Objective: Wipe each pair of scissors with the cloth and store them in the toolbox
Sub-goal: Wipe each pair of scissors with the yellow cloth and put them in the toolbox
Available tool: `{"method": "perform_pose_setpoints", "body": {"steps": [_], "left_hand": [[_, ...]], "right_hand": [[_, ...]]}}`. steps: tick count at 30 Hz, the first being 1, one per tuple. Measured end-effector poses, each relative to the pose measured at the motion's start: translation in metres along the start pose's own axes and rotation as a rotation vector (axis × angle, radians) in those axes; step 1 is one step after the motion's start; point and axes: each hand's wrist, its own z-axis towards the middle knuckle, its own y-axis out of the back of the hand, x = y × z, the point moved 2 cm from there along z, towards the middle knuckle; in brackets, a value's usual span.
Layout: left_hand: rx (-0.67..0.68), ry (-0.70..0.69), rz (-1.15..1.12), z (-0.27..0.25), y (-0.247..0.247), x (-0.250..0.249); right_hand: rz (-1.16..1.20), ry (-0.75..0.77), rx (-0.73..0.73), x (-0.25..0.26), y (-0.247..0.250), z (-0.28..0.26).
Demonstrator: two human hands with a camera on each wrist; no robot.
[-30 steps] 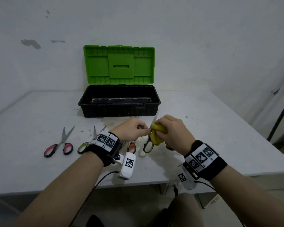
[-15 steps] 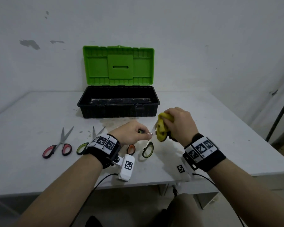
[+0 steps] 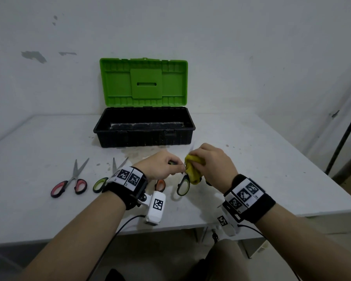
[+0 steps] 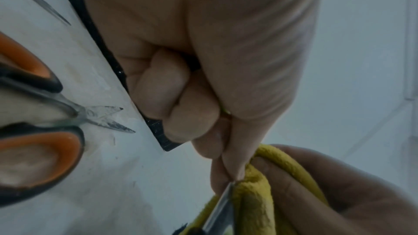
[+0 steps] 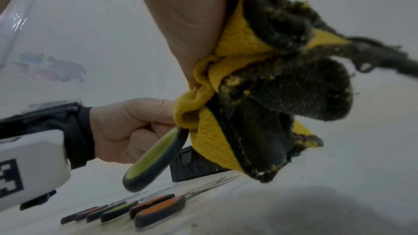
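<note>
**Mid-wipe on the green-handled scissors**

My left hand (image 3: 160,166) is balled up tight, thumb and forefinger pinching the green-handled scissors (image 3: 183,184) up by the pivot, with the other fingers (image 4: 174,96) curled into the palm. One handle loop hangs down at about 6 o'clock from the pinch; from the right wrist cam the same loop (image 5: 156,158) pokes out under the cloth. My right hand (image 3: 213,165) sits at 3 o'clock of the left, almost knuckle to knuckle, fingers wrapped round the yellow cloth (image 3: 194,170), which is bunched over the blade. The left wrist cam shows a sliver of bare blade (image 4: 220,208) running into the folds of the cloth. The cloth's underside looks black and grubby (image 5: 294,96).

Moving out: the orange-handled scissors (image 3: 160,185) lie on the table (image 3: 272,169) right under my left hand, blades slightly apart in the left wrist view. At 9 o'clock from there is another green-handled pair (image 3: 101,182), partly hidden by my wristband, and further out at 9 o'clock the red-handled scissors (image 3: 71,182), both lying flat with the tips pointing away from me.

The toolbox (image 3: 144,136) sits at 12 o'clock from my hands, green lid (image 3: 143,82) standing open against the wall. I can't tell much about the black inside.
</note>
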Motion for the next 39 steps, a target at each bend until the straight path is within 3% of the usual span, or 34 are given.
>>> {"method": "perform_pose_setpoints", "body": {"steps": [7,10,18,22,26,32,36,39], "left_hand": [[0.043,0.02,0.079,-0.005,-0.004,0.002],[0.013,0.048,-0.011,-0.005,-0.003,0.006],[0.006,0.021,0.004,-0.003,-0.003,0.0],[0.025,0.016,0.15,-0.007,-0.005,0.0],[0.058,0.005,0.158,-0.01,-0.012,0.0],[-0.039,0.131,-0.155,-0.009,-0.012,0.005],[-0.068,0.234,-0.44,-0.006,-0.008,0.009],[-0.057,0.259,-0.528,-0.006,-0.009,0.008]], "right_hand": [[0.003,-0.221,-0.136,-0.021,0.02,0.027],[0.053,-0.181,-0.202,-0.022,0.031,0.026],[-0.002,-0.026,0.068,0.004,0.003,0.002],[-0.046,-0.071,0.053,0.002,0.001,0.007],[-0.029,-0.213,-0.046,-0.011,0.013,0.022],[0.1,-0.282,-0.219,-0.017,0.036,0.019],[0.123,-0.239,-0.148,-0.006,0.033,0.002],[0.085,-0.156,-0.066,-0.002,0.017,-0.005]]}}
